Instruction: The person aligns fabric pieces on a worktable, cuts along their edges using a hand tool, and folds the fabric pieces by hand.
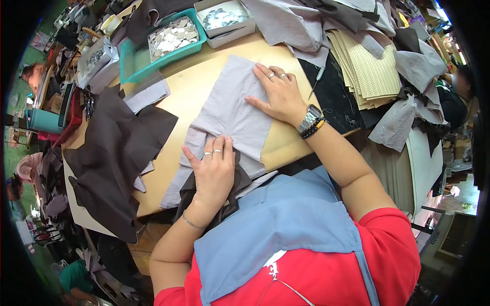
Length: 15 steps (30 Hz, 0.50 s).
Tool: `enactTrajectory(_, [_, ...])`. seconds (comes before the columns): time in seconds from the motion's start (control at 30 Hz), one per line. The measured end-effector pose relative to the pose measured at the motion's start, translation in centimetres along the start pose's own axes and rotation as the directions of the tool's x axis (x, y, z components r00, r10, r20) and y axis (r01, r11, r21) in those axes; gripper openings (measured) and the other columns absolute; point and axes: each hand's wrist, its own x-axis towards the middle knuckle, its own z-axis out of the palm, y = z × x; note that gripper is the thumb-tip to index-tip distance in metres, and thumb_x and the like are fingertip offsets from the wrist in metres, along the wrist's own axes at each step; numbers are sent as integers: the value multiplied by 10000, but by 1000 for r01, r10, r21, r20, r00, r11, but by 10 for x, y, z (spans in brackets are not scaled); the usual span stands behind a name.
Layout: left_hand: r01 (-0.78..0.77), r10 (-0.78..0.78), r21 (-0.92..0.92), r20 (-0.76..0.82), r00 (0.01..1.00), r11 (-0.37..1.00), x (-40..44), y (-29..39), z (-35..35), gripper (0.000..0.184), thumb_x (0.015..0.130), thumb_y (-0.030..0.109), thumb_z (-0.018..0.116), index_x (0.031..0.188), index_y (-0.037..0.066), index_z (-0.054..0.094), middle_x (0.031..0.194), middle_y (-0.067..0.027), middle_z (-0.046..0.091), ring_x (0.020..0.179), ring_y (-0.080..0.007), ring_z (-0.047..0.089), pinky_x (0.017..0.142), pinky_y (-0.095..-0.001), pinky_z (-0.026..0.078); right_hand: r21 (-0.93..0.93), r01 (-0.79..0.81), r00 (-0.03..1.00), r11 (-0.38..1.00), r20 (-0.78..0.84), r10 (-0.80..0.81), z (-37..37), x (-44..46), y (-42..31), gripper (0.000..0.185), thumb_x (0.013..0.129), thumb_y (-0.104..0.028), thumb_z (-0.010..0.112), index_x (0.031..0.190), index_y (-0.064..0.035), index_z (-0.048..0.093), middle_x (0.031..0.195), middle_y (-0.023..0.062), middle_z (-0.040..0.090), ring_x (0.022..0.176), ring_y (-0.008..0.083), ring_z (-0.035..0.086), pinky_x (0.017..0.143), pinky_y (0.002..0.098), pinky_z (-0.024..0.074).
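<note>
A light grey fabric piece [224, 104] lies across the tan work board [291, 56], with a raised seam or fold running along its middle. My left hand [213, 171] rests on the near part of it, fingers stretched forward and thumb apart. Farther up, my right hand [279, 97] lies on the right edge of the fabric, thumb spread from the fingers. Dark material [244, 171] shows beneath and beside the left hand; how it joins the grey piece is hidden.
Dark brown sheets [120, 153] lie at the left. Behind are a teal basket [133, 62] with beige squares and a box [224, 35] of shiny round pieces. A thin pointed tool [319, 76] and cream textured sheets [365, 71] sit at the right. People are nearby.
</note>
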Motion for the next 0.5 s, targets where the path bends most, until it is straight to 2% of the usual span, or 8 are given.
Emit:
enactTrajectory(0.07, [-1, 1, -14, -5, 1000, 1000, -1, -1, 1, 353, 901, 267, 647, 1225, 129, 641, 1200, 7, 619, 1173, -164, 563, 1101, -744, 38, 1, -23, 1000, 1000, 7, 23, 3, 4, 3, 768, 885, -594, 576, 1405, -36, 484, 1467, 143, 487, 1328, 355, 453, 1049, 534, 348])
enactTrajectory(0.17, [2, -2, -24, -13, 1000, 1000, -1, -1, 0, 355, 899, 270, 648, 1225, 131, 641, 1194, 11, 616, 1172, -163, 561, 1098, -747, 42, -113, -13, 997, 994, -74, 4, 11, 8, 9, 776, 880, -622, 566, 1381, -33, 507, 1447, 155, 496, 1348, 365, 440, 1091, 600, 307])
enactTrajectory(0.27, [17, -17, -29, -14, 1000, 999, -1, -1, 1, 359, 901, 272, 645, 1233, 135, 635, 1195, 14, 610, 1174, -162, 557, 1091, -754, 49, -83, 40, 995, 996, -88, -48, 10, 6, 10, 739, 894, -603, 561, 1402, -70, 498, 1468, 138, 478, 1378, 348, 417, 1120, 646, 247])
enactTrajectory(0.37, [48, -49, -56, -20, 999, 997, -3, 1, 3, 362, 904, 271, 639, 1241, 140, 628, 1203, 13, 602, 1180, -162, 551, 1083, -761, 61, 170, 234, 957, 957, 132, -257, -12, -14, -5, 696, 910, -576, 559, 1419, -106, 490, 1489, 111, 463, 1393, 317, 408, 1099, 662, 264])
enactTrajectory(0.47, [63, -64, -70, -8, 998, 996, -3, 3, 3, 358, 906, 271, 636, 1240, 145, 623, 1207, 12, 599, 1185, -164, 547, 1078, -764, 73, 195, 283, 945, 939, 113, -308, -10, -34, -22, 671, 915, -562, 561, 1421, -127, 492, 1493, 83, 465, 1392, 293, 415, 1084, 668, 282])
enactTrajectory(0.5, [64, -65, -70, -7, 998, 995, -2, 3, 2, 355, 907, 272, 635, 1239, 146, 623, 1207, 12, 599, 1186, -165, 546, 1076, -765, 77, 147, 267, 951, 953, 122, -285, -11, -33, -20, 648, 925, -542, 555, 1426, -137, 485, 1489, 69, 472, 1396, 297, 408, 1081, 661, 294])
